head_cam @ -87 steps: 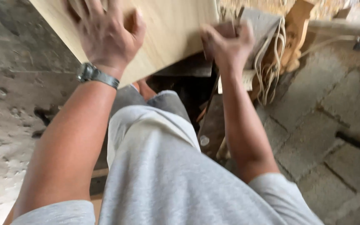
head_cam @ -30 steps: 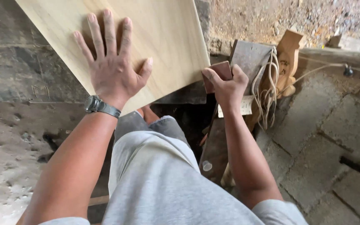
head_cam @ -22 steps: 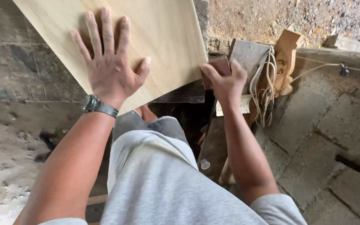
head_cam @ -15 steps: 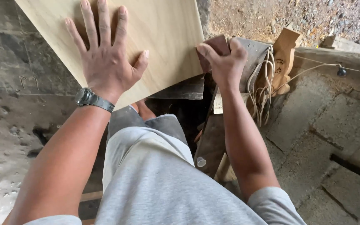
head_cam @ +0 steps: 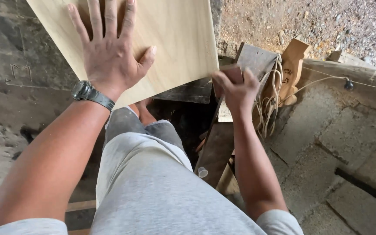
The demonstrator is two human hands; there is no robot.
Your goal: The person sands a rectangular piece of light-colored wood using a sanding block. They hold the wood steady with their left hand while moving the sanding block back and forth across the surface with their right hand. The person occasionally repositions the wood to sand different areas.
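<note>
A pale wooden board [head_cam: 175,39] lies tilted across the upper left of the head view. My left hand [head_cam: 109,50] presses flat on it with fingers spread, a grey wristwatch [head_cam: 91,95] on the wrist. My right hand [head_cam: 236,89] grips a small reddish-brown sanding block [head_cam: 233,74] at the board's lower right corner, against its right edge. My grey shorts and knee fill the lower middle.
A dark worn plank [head_cam: 255,58] stands just right of the board with pale cords [head_cam: 270,102] hanging beside a carved wooden piece [head_cam: 292,65]. More dark planks [head_cam: 216,148] lean below. Concrete blocks [head_cam: 349,139] lie on the right, gravel at the top, dusty floor on the left.
My right hand has slid the sanding block down along the board's right edge to its lower corner. The left hand stays flat on the board.
</note>
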